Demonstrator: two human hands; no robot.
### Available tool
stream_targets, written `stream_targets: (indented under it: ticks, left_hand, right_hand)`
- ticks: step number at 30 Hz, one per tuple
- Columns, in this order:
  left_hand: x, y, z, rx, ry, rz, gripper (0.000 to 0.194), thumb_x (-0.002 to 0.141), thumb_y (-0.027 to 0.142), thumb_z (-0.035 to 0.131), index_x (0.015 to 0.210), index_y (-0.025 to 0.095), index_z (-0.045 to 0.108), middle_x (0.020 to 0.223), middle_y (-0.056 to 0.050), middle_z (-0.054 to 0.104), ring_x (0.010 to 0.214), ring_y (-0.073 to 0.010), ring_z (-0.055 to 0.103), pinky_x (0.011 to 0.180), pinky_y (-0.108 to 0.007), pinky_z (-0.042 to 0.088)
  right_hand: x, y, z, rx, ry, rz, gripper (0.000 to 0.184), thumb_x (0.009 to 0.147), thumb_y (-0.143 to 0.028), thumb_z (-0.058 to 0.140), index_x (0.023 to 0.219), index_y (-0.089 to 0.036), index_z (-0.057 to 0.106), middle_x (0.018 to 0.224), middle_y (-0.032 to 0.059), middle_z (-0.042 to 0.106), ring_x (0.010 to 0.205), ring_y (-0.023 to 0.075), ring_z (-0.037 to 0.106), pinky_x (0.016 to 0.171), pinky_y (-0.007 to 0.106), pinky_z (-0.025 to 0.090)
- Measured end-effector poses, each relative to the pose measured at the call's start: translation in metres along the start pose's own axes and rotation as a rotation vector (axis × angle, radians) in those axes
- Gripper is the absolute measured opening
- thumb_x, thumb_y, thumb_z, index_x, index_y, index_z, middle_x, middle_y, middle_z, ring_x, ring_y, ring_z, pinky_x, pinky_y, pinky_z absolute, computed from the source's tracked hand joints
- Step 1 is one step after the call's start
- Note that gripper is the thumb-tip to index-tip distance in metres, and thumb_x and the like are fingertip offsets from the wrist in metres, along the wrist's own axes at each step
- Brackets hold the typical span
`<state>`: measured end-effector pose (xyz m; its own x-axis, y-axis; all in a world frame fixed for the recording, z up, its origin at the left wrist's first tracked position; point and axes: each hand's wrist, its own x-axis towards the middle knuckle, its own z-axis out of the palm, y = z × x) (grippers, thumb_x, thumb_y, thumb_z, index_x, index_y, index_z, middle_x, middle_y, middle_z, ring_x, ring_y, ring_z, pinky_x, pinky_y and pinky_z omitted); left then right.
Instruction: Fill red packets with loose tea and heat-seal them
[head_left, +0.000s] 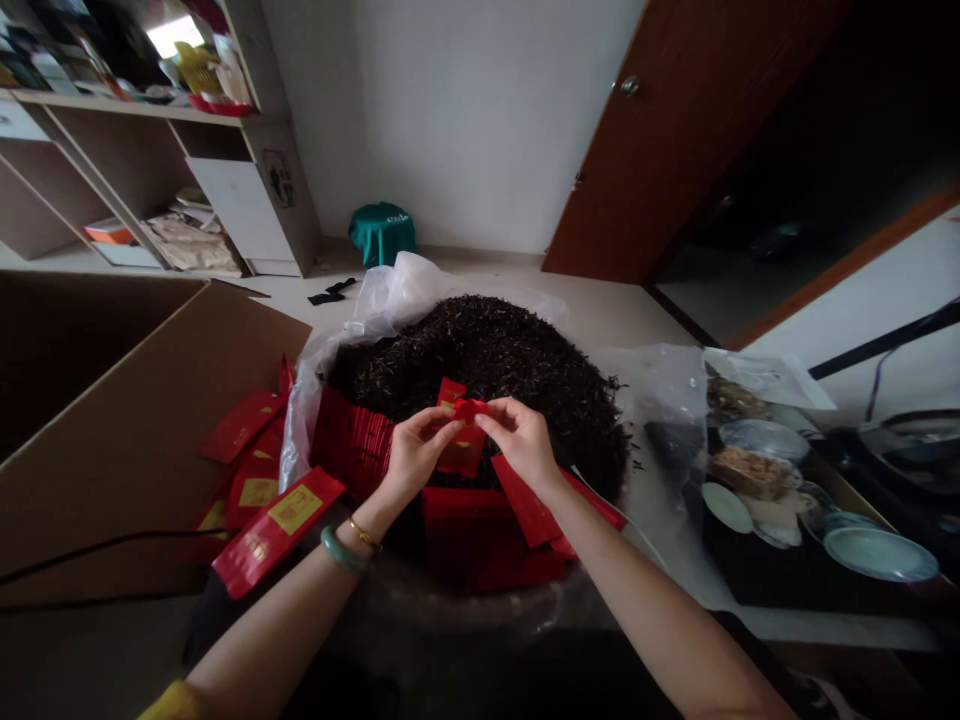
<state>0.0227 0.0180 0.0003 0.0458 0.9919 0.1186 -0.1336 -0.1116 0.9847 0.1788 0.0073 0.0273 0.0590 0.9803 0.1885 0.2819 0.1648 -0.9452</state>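
Both hands meet over a heap of dark, dry loose leaves, like tea (495, 345). My left hand (420, 447) pinches one side of the open end of a small red packet (470, 409). On the other side of that end, my right hand (521, 437) pinches it too. Below the fingers lies a red packet with a yellow label (459, 455); whether it is the same one I cannot tell. A row of red packets (349, 440) stands left of my left hand, and a stack of red packets (487, 545) lies nearest me. Another red packet (529, 505) rests under my right wrist.
Clear plastic sheeting (300, 420) lines the heap's container. More red packets (247, 425) lie beside a large cardboard box (150, 420) at left. A table (795, 620) with lidded bowls and dishes (881, 550) stands right. Behind are a teal covered stool (382, 235) and a brown door (675, 130).
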Motion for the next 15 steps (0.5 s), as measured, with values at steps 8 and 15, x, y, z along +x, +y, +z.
stream_targets:
  ticks: [8, 15]
  left_hand:
    - [0.005, -0.001, -0.004, -0.218, -0.056, -0.057, 0.040, 0.062, 0.032, 0.079, 0.094, 0.016, 0.061, 0.083, -0.001, 0.068, 0.073, -0.0135, 0.064, 0.072, -0.028, 0.053]
    - [0.003, 0.007, -0.011, 0.395, -0.008, 0.543, 0.036, 0.073, 0.033, 0.072, 0.104, 0.020, 0.059, 0.106, -0.008, 0.060, 0.102, -0.0208, 0.057, 0.090, -0.039, 0.049]
  right_hand:
    - [0.000, -0.004, -0.003, -0.037, -0.085, -0.105, 0.017, 0.076, -0.037, 0.060, 0.078, -0.020, 0.062, 0.081, 0.0028, 0.067, 0.073, 0.0170, 0.062, 0.065, 0.028, 0.050]
    - [-0.004, -0.013, -0.010, -0.171, -0.013, -0.480, 0.011, 0.082, -0.027, 0.059, 0.074, -0.021, 0.063, 0.088, 0.0044, 0.065, 0.084, 0.0165, 0.062, 0.079, 0.031, 0.049]
